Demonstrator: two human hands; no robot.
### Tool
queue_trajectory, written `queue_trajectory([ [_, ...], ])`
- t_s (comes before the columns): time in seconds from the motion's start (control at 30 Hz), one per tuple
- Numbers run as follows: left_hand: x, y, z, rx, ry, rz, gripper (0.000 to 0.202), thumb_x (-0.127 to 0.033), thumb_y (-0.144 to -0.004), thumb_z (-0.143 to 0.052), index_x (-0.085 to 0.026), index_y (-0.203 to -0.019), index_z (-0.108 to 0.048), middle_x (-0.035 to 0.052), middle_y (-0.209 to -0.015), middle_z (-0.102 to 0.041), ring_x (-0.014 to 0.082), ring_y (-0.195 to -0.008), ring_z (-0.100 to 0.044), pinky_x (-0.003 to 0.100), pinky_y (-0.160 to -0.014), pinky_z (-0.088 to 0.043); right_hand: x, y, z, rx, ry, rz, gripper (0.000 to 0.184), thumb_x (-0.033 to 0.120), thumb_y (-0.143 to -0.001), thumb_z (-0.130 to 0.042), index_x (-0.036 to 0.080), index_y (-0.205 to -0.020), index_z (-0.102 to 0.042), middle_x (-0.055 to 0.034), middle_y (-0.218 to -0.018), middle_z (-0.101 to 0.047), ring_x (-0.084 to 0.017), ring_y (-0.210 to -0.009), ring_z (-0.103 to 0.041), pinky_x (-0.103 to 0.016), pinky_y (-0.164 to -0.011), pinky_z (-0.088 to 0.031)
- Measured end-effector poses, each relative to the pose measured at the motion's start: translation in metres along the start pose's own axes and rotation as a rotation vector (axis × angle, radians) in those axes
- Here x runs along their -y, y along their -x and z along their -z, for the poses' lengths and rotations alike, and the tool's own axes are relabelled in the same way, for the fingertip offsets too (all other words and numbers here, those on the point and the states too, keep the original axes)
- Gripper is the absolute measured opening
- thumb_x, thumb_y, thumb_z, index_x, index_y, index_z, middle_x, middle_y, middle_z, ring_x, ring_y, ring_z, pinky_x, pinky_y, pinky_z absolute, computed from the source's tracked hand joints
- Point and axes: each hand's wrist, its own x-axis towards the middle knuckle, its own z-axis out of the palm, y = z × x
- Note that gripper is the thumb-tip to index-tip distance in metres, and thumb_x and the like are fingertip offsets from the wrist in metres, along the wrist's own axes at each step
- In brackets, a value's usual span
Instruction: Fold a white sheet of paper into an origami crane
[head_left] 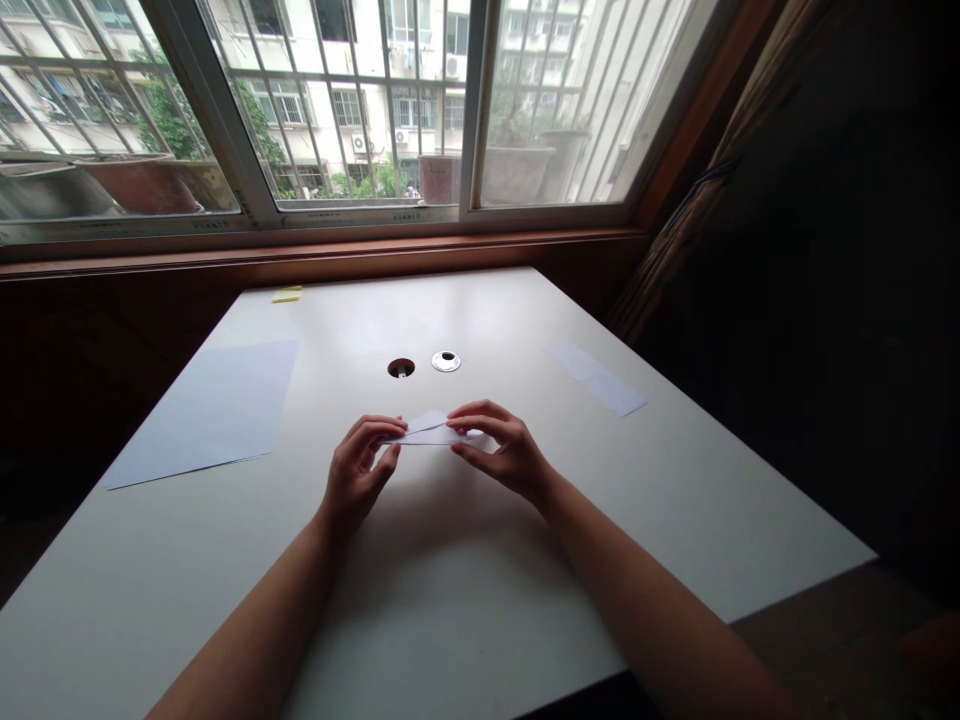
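A folded piece of white paper (427,434) is held between my two hands, a little above the middle of the table. It has a pointed top and a long straight lower edge. My left hand (361,462) pinches its left end, fingers on top and thumb near the lower edge. At the right end, my right hand (504,446) grips it the same way, with the thumb below and the fingers over the top. Parts of both paper ends are hidden behind the fingers.
The white table (450,620) stands by a barred window (360,110). Sheets of paper (217,400) lie at the left, and a paper strip (600,380) at the right. Beyond my hands are a cable hole (401,368) and a round cover (446,362). Yellow slips (286,295) sit far left.
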Motion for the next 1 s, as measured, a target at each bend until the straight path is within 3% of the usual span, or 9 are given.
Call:
queue_trajectory([
  [0.23,0.0010,-0.0004,0.0006,0.023,0.013,0.006,0.012,-0.024,-0.093,-0.062,-0.019,-0.102,-0.067,0.0106,-0.110,-0.061,0.0256,-0.117,-0.061,0.044,-0.104,-0.052,-0.0009,0.0003,-0.0006,-0.011,-0.050,-0.059,0.020,0.024,-0.088,-0.069,0.024,-0.108,-0.074,-0.0087,-0.107,-0.068,-0.020,-0.096,-0.066,-0.039,-0.089,-0.057],
  [0.53,0.0022,-0.0008,0.0007,0.094,0.019,-0.009,0.013,-0.024,-0.092,-0.064,-0.019,-0.103,-0.066,0.0117,-0.111,-0.061,0.0262,-0.117,-0.061,0.049,-0.109,-0.048,-0.0031,-0.0001,-0.0035,-0.073,-0.215,-0.229,0.016,0.020,-0.087,-0.066,0.024,-0.098,-0.077,-0.0068,-0.100,-0.067,-0.020,-0.095,-0.065,-0.033,-0.078,-0.056],
  [1.0,0.0003,-0.0028,0.0010,0.192,-0.201,-0.106,0.018,-0.017,-0.088,-0.066,-0.021,-0.105,-0.065,0.0087,-0.105,-0.063,0.0222,-0.104,-0.064,0.049,-0.107,-0.051,-0.0054,-0.0020,-0.0048,-0.101,-0.167,-0.331,0.014,0.023,-0.086,-0.067,0.023,-0.094,-0.078,-0.0059,-0.096,-0.070,-0.018,-0.087,-0.065,-0.031,-0.072,-0.053],
])
